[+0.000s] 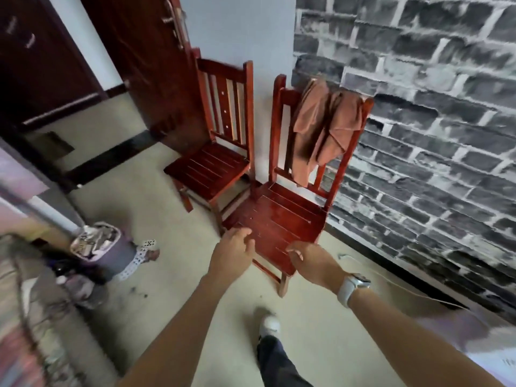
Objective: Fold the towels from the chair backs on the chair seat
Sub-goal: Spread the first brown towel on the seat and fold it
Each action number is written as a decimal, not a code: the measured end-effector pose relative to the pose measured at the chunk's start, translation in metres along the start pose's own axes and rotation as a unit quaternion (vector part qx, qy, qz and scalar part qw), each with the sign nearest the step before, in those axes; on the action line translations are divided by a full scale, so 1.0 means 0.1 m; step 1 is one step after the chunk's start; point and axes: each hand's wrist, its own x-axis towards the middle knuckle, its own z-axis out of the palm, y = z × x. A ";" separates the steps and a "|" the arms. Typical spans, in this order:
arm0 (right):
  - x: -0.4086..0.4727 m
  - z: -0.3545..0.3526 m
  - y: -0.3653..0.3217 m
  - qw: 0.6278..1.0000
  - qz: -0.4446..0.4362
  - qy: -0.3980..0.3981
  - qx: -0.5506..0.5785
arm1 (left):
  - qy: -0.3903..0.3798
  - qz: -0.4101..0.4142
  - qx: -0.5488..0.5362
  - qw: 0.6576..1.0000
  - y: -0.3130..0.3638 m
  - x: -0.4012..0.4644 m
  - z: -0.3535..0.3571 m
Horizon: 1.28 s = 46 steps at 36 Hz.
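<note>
Brown towels (324, 127) hang bunched over the back of the nearer red wooden chair (279, 216), reaching down towards its bare slatted seat. My left hand (233, 251) and my right hand (310, 261) are stretched out in front of that seat's front edge, fingers loosely curled, holding nothing. My right wrist wears a white watch (351, 287). A second red chair (215, 166) stands to the left with a bare back and seat.
A grey brick-pattern wall (432, 121) runs along the right. A dark wooden door (145, 65) stands behind the left chair. A lilac bin (97, 247) and cloth scraps lie on the floor at left. My white shoe (269, 324) steps forward on the pale floor.
</note>
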 end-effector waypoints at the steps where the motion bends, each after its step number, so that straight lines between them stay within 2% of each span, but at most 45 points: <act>1: 0.19 -0.07 -0.03 1.000 -0.002 0.007 0.005 | -0.004 0.001 -0.004 1.000 0.00 0.20 -0.06; 8: 1.43 -0.66 -0.15 0.999 0.023 0.044 0.011 | -0.013 0.015 -0.020 1.000 0.14 1.56 -0.44; 16: 2.43 -1.31 -0.12 0.985 0.071 0.159 0.014 | 0.001 0.052 -0.052 0.997 0.31 2.78 -0.63; 21: 2.95 -1.87 -0.10 0.952 0.111 0.279 0.064 | -0.018 0.132 -0.045 0.990 0.55 3.61 -0.72; 24: 3.32 -2.23 -0.03 0.936 0.123 0.329 0.015 | -0.025 0.182 -0.024 0.983 0.72 4.15 -0.75; 28: 3.80 -2.65 0.09 0.906 0.201 0.371 -0.042 | -0.034 0.259 0.006 0.965 0.96 4.83 -0.73; 32: 4.17 -2.85 0.16 0.897 0.295 0.317 -0.090 | -0.035 0.309 -0.020 0.950 1.06 5.32 -0.69; 36: 4.45 -2.83 0.17 0.899 0.350 0.239 -0.111 | -0.043 0.315 -0.054 0.946 1.05 5.64 -0.62; 39: 4.55 -2.83 0.12 0.901 0.334 0.263 -0.083 | -0.056 0.317 -0.074 0.944 1.04 5.76 -0.58; 42: 4.50 -2.89 0.07 0.900 0.312 0.306 0.006 | -0.067 0.327 -0.102 0.937 1.07 5.80 -0.58; 46: 4.26 -3.01 -0.06 0.874 0.265 0.390 0.113 | -0.083 0.362 -0.157 0.915 1.24 5.72 -0.66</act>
